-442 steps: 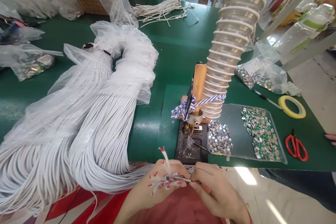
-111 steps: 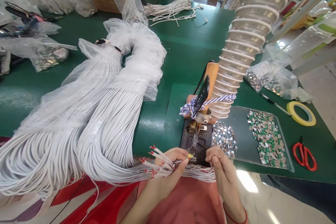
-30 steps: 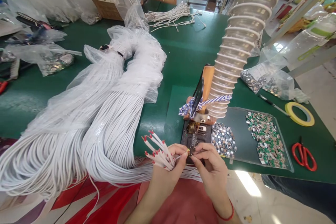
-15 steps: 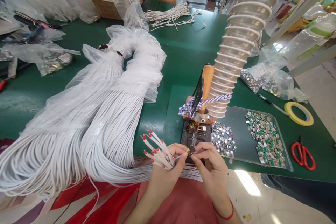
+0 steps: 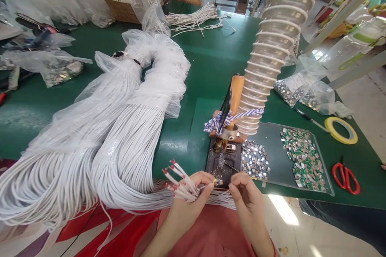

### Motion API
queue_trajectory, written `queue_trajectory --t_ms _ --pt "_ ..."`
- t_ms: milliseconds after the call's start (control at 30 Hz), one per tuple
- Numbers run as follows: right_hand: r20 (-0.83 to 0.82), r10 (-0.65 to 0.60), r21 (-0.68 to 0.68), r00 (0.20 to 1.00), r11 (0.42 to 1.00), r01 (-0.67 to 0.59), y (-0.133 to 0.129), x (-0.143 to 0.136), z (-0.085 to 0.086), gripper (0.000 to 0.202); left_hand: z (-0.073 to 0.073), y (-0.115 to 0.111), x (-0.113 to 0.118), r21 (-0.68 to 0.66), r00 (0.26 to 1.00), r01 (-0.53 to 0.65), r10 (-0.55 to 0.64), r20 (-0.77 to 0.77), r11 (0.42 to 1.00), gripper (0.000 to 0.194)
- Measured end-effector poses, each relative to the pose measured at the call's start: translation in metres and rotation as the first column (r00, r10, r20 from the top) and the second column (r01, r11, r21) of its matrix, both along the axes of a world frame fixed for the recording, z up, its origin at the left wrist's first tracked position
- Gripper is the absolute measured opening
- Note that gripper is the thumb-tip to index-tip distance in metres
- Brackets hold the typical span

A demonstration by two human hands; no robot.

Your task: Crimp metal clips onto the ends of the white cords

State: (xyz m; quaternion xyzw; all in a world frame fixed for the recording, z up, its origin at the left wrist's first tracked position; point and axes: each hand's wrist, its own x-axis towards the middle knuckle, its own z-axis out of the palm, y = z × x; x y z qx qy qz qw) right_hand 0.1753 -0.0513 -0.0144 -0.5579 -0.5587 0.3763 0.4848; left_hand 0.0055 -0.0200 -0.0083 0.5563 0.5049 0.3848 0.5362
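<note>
My left hand [image 5: 193,198] is closed around a small bunch of white cables [image 5: 183,180] with red tips that fan out to the left. Between its thumb and forefinger, one cable end with a small yellow part [image 5: 216,182] points right. My right hand [image 5: 245,194] is a short way to the right, thumb and forefinger pinched together; what they hold, if anything, is too small to make out. Just beyond both hands sits a dark soldering fixture [image 5: 212,160] with silvery residue on it. A thin dark rod [image 5: 231,167] shows behind my right fingertips.
A ribbed clear hose [image 5: 271,48] comes down behind the fixture. Small metal connector shells [image 5: 255,158] and green-and-silver connectors [image 5: 304,160] lie on a tray [image 5: 274,144]. Red scissors [image 5: 345,178] and yellow tape [image 5: 341,130] are right. Large white cable bundles [image 5: 126,136] cover the left.
My right hand has drawn away to the right from my left fingertips, opening a gap between them. The small yellow part on the cable end now shows more plainly. The left hand has barely moved.
</note>
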Motion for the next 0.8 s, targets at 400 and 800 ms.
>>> queue_trajectory --t_ms 400,800 --pt "0.122 0.360 -0.077 0.925 0.932 -0.353 -0.008 0.019 0.015 0.027 -0.003 -0.016 -0.006 -0.120 0.923 0.348 -0.317 0.218 0.930 0.050" --pt "0.084 0.338 -0.059 0.937 0.941 -0.334 -0.013 0.078 0.033 0.026 -0.029 -0.031 -0.018 -0.317 0.818 0.336 -0.108 0.565 0.887 0.052"
